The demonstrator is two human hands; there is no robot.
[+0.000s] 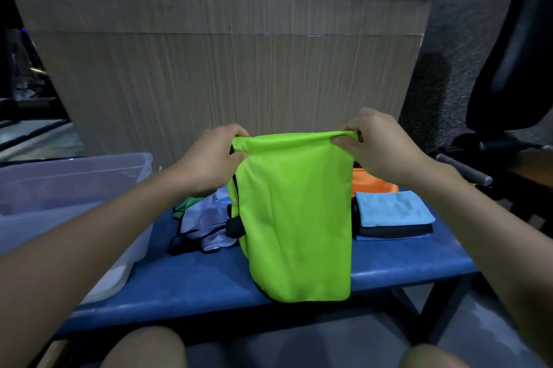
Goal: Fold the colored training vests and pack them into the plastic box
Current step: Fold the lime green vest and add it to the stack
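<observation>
A bright lime-green vest point(296, 215) with black trim hangs in the air over the blue bench point(404, 263), folded lengthwise. My left hand point(209, 158) grips its upper left corner and my right hand point(377, 149) pinches its upper right corner, stretching the top edge flat. The clear plastic box point(68, 188) stands on the bench at the left. Behind the green vest lies a loose heap of white and dark-green vests point(203, 218). At the right sits a stack of folded vests, light blue point(392, 207) on top, black and blue beneath, with an orange one point(371, 180) behind.
A ribbed grey counter front point(239, 68) rises just behind the bench. A dark chair point(514, 68) and a grey bar point(463, 168) stand at the right. My knees point(143, 346) show at the bottom edge.
</observation>
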